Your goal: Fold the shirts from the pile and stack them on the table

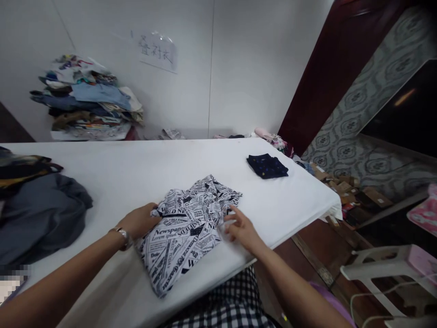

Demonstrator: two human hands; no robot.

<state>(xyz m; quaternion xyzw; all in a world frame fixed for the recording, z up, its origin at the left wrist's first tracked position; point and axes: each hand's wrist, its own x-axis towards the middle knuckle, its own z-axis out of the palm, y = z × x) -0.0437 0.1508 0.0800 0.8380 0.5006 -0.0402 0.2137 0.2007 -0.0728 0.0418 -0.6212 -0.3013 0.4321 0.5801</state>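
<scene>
A white shirt with black newspaper print [186, 232] lies rumpled and partly folded on the white table [218, 159], close to the front edge. My left hand [141, 222], with a silver bracelet at the wrist, is closed on the shirt's left edge; the fingertips are partly hidden by the cloth. At the shirt's right edge is my right hand [243, 231], its fingers apart and slightly curled, holding nothing. Farther back to the right lies a folded dark navy garment [267, 166] with small coloured spots.
Dark and grey clothes [51, 214] are heaped on the table's left end. A tall pile of clothes [95, 98] stands beyond the far edge against the wall. Cardboard boxes [375, 198] and a white plastic stool [378, 262] are on the floor to the right.
</scene>
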